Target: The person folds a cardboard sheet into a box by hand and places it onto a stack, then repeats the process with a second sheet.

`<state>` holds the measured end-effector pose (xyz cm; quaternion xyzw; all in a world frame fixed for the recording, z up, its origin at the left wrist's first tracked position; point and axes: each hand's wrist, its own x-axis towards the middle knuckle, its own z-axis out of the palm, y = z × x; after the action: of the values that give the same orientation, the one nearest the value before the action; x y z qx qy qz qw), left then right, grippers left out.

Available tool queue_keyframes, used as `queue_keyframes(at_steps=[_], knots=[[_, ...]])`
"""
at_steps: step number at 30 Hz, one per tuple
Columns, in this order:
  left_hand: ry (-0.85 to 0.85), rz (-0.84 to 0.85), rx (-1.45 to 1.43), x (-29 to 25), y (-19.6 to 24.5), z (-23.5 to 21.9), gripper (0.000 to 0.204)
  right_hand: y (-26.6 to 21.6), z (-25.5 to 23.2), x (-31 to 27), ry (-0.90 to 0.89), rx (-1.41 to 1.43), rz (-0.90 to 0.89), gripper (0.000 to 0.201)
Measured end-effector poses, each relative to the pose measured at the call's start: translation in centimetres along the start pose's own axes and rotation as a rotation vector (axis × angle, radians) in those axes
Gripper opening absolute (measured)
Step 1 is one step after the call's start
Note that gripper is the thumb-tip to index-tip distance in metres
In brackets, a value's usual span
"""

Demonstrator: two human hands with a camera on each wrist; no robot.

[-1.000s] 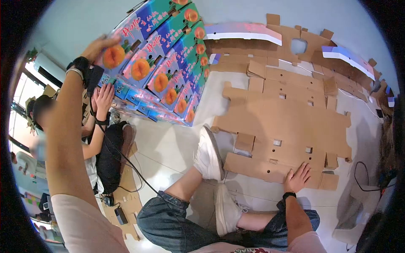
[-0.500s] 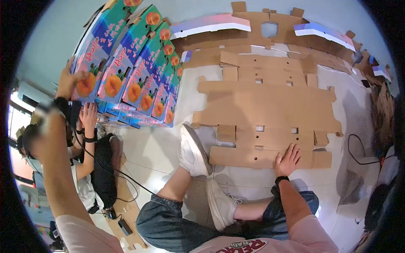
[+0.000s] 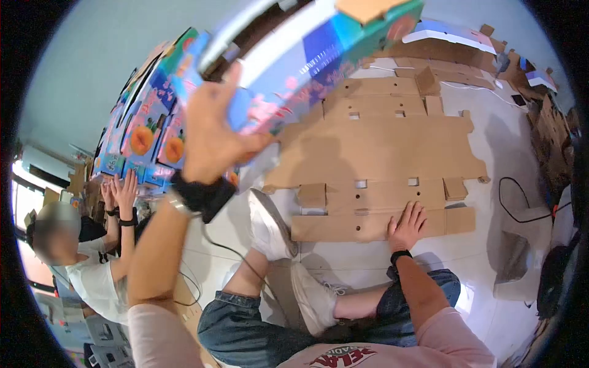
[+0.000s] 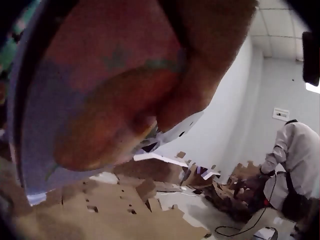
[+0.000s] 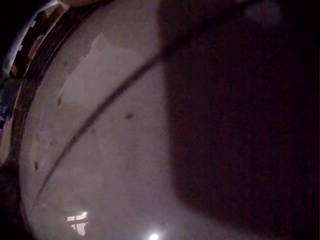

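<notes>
My left hand (image 3: 215,132) holds up a fruit-printed cardboard box (image 3: 294,86), its thumb pressed on the printed side. The box is tilted, with a dark opening along its upper side, and blurred. In the left wrist view the printed peach (image 4: 105,120) on the box fills much of the picture, beside the shadowed left hand (image 4: 200,65). My right hand (image 3: 407,224) rests with spread fingers on the near edge of a large flattened brown cardboard sheet (image 3: 368,147) on the floor. The right wrist view shows mostly pale floor (image 5: 110,150) and dark shadow.
A stack of similar printed boxes (image 3: 141,141) stands at the left, with another person's hands (image 3: 126,193) against it. More cardboard (image 3: 448,52) leans along the wall. A black cable (image 3: 506,205) lies at the right. Someone bends over (image 4: 292,160) in the left wrist view.
My left hand has taken a box off the stack and swung it rightward, over the far left of the cardboard sheet. The right hand stays on the sheet as the head view turns left.
</notes>
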<state>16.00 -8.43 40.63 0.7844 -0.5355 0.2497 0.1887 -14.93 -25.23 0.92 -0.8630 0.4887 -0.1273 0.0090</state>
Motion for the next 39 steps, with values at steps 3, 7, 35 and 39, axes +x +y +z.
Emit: queue_keyframes(at_steps=[3,7,35,39], knots=[[-0.154,-0.195,0.038,-1.9,-0.7,9.3,0.096,0.2,0.5,-0.1,-0.003,0.018,0.001,0.076],[-0.493,-0.591,0.363,-8.0,0.1,22.2,0.114,0.0,-0.2,0.1,-0.007,0.058,0.009,0.077],[-0.459,-0.206,0.039,1.1,17.6,37.6,0.1,-0.2,-1.8,0.6,-0.057,0.203,0.042,0.074],[-0.453,-0.207,-0.025,1.6,15.2,31.2,0.103,0.0,-1.4,0.9,-0.037,0.18,0.042,0.072]])
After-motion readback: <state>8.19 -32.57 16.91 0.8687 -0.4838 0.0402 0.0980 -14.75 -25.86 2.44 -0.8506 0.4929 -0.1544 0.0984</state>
